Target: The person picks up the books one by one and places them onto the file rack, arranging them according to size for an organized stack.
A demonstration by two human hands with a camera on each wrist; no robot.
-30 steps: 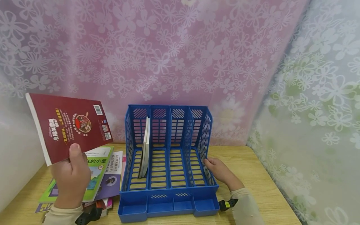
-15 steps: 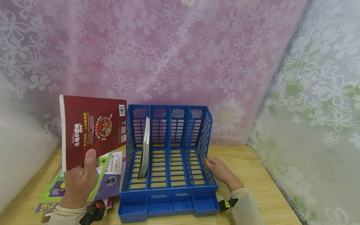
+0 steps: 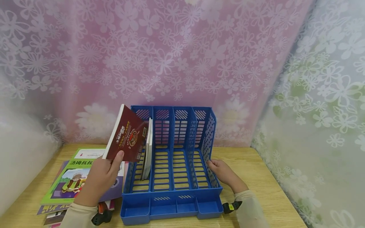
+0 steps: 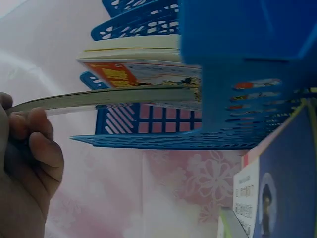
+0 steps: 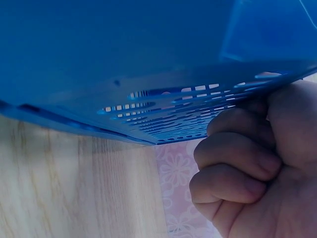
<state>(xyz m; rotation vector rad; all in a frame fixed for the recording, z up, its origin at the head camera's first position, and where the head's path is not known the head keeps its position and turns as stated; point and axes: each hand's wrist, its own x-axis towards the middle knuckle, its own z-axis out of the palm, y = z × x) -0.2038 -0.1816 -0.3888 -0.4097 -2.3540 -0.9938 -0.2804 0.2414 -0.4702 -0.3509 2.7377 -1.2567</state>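
Note:
My left hand pinches a dark red book by its near lower edge, thumb on the cover. The book is tilted, and its far end reaches into the leftmost compartment of a blue plastic file rack. In the left wrist view the book shows edge-on, beside books with a colourful cover. Two or so thin books stand in that compartment against the first divider. My right hand grips the rack's right side wall; in the right wrist view its fingers are curled at the perforated wall.
A loose pile of books, a green one on top, lies on the wooden table left of the rack. Small trays run along the rack's front. A pink flowered curtain hangs behind, and a pale one at the right.
My left hand has carried the red book rightward from over the pile to the leftmost compartment, turning it more edge-on. The right hand has stayed at the rack's side.

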